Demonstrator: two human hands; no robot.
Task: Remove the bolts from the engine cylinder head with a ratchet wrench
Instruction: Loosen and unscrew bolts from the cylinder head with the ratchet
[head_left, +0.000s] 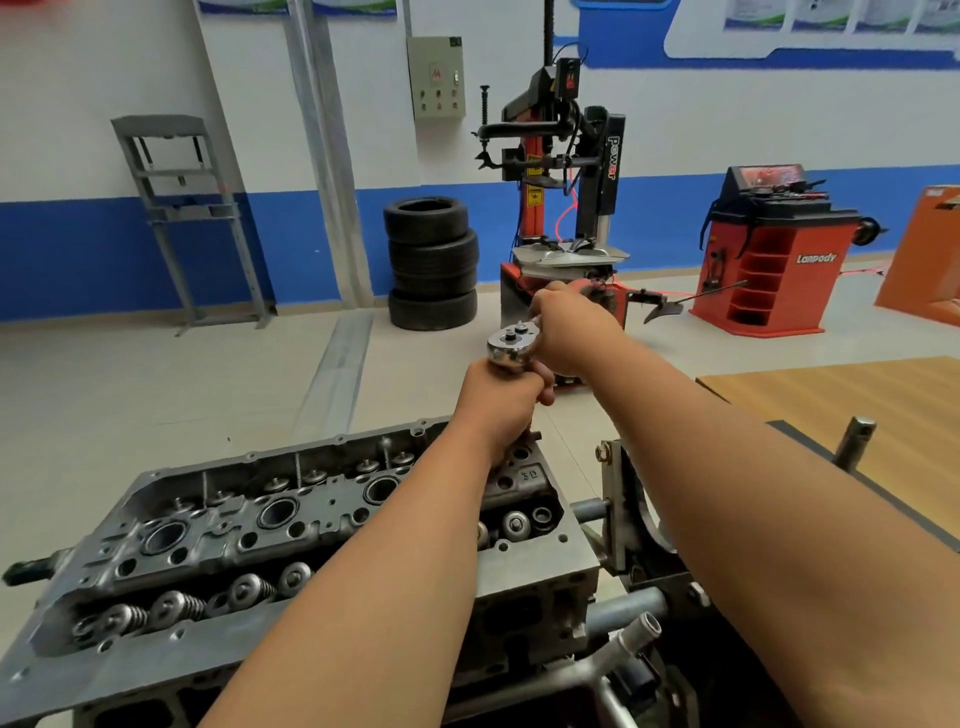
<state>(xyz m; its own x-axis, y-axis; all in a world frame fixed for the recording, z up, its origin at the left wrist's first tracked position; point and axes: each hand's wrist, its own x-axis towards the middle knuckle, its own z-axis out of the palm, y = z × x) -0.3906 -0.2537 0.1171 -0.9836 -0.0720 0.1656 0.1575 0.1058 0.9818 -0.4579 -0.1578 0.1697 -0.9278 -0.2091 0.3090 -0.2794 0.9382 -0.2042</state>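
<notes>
The grey engine cylinder head (322, 514) lies on a stand in the lower middle, with valve springs and spark plug wells showing. A chrome ratchet wrench (511, 345) stands above its far right end, head uppermost. My left hand (501, 402) grips the extension shaft just below the ratchet head. My right hand (574, 325) grips the wrench handle, which is hidden inside the fist. The socket and the bolt under it are hidden behind my left hand and wrist.
The engine stand's metal bracket and tubes (623, 525) sit right of the head. A wooden table (852, 405) is at the right. Behind are a stack of tyres (431, 262), a tyre changer (563, 208), a red wheel balancer (774, 254) and a grey press frame (187, 218).
</notes>
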